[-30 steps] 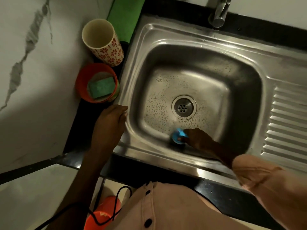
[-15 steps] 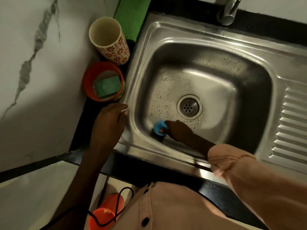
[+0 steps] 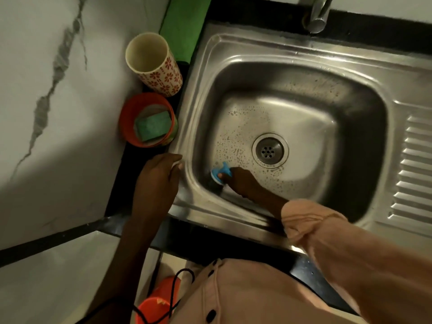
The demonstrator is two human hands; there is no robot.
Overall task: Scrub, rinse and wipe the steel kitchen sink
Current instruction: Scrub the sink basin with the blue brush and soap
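Right hand point(image 3: 243, 181) grips a blue scrubber point(image 3: 218, 175) at the sink point(image 3: 233, 50) basin's lower left; left hand point(image 3: 156, 178), fingers relaxed, rests on the rim.

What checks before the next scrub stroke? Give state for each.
1. Right hand grips blue scrubber: ok.
2. Scrubber on sink basin floor, near-left corner: ok.
3. Left hand rests on sink's left rim: ok.
4. Drain unobstructed: ok.
5. Suds on basin floor: ok, droplets visible.
6. Tap running: cannot tell, no stream visible.
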